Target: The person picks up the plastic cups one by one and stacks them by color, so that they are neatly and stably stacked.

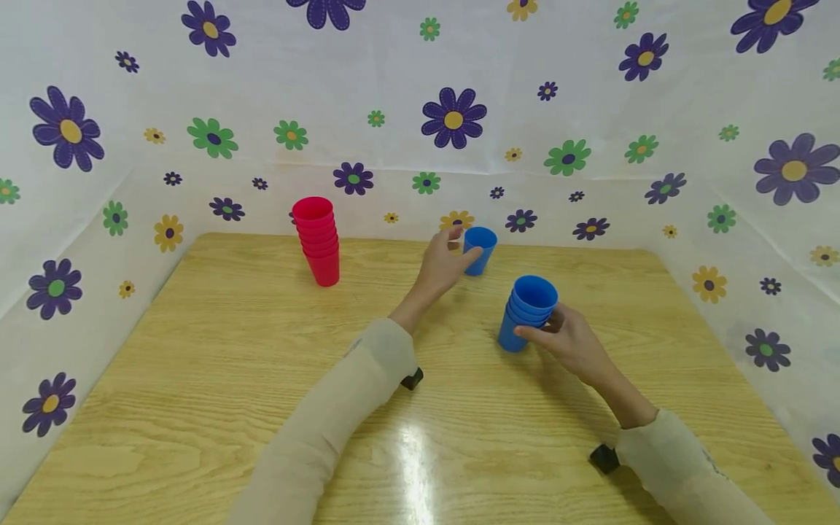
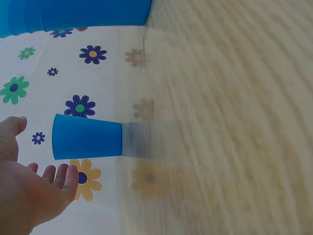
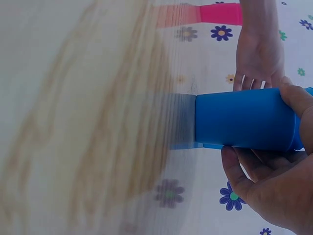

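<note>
A nested stack of blue cups [image 1: 518, 324] stands upright on the table, and my right hand [image 1: 577, 346] grips it from the right, thumb in front and fingers behind. In the right wrist view the fingers curl round the blue stack [image 3: 244, 120]. Farther back stands a single blue cup [image 1: 477, 251], upright. My left hand [image 1: 442, 264] is beside this cup on its left, with thumb and fingers spread apart. The left wrist view has the lone cup [image 2: 88, 137] just beyond the parted thumb and fingers, with a gap between them.
A tall stack of nested red cups [image 1: 321, 244] stands at the back left of the wooden table [image 1: 197, 364]. White cloth [image 1: 394, 80] with printed flowers rises behind the table and along both sides. Each wrist wears a small black device.
</note>
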`<state>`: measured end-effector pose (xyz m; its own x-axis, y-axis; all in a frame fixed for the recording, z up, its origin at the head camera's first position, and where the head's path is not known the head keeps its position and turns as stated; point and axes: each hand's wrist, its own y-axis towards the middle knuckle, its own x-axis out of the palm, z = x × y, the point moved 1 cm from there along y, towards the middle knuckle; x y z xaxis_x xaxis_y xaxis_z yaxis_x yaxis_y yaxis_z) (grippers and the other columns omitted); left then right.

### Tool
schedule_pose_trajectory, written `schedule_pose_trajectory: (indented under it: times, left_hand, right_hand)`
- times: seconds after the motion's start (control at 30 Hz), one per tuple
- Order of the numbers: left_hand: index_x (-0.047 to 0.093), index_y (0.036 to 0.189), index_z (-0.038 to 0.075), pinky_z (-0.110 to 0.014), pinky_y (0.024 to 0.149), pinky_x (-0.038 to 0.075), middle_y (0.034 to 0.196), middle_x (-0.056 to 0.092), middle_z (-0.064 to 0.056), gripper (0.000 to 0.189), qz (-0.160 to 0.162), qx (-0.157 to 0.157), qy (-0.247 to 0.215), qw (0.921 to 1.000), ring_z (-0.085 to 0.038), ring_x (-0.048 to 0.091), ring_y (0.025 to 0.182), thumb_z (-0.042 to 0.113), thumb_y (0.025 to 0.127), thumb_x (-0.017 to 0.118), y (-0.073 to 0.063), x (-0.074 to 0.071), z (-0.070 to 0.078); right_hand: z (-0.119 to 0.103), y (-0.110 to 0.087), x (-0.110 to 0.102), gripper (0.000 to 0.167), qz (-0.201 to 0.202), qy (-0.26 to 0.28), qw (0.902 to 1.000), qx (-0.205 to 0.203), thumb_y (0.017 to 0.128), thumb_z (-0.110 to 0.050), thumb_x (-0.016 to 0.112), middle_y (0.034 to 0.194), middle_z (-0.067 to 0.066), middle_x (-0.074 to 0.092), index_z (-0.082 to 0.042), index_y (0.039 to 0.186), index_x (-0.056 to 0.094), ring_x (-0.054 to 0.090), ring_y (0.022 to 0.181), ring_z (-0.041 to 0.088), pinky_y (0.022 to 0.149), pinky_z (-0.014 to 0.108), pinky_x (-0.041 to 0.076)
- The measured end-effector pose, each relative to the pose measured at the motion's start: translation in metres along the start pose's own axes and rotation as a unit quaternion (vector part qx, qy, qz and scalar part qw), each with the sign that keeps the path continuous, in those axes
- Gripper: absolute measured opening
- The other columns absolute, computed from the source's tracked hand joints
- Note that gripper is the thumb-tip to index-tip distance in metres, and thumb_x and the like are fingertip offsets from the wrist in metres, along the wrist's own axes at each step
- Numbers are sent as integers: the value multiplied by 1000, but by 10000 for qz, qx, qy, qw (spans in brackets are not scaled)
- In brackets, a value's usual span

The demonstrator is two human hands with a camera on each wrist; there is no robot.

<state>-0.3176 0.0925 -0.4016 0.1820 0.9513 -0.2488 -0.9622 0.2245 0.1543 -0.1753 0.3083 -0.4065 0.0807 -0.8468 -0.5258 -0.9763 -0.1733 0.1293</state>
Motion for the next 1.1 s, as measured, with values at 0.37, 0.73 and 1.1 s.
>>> schedule_pose_trajectory:
  times: [0.37,0.73,1.1]
  left_hand:
    - [37,159,8,-43,110,46,157,44,-13,75,-216,-364,519,9978,-30,47,140,30,97,74,24,1,-10]
    - [33,160,6,-43,112,45,160,42,-14,79,-218,-365,832,9956,-31,46,142,30,97,75,31,17,-14]
    - [34,160,6,-51,116,38,161,41,-14,79,64,-471,832,9954,-35,39,147,33,98,74,29,28,-17]
  right_hand:
    - [1,-1,-2,56,81,-58,9999,-75,98,-13,73,136,25,62,6,145,49,62,123,42,100,61,50]
    - [-2,-2,-1,56,98,-45,9999,25,98,-14,74,135,25,62,7,143,50,62,122,42,100,59,51]
    - [2,-2,1,58,97,-103,9999,42,98,-17,74,136,25,62,6,144,49,62,121,42,99,60,51]
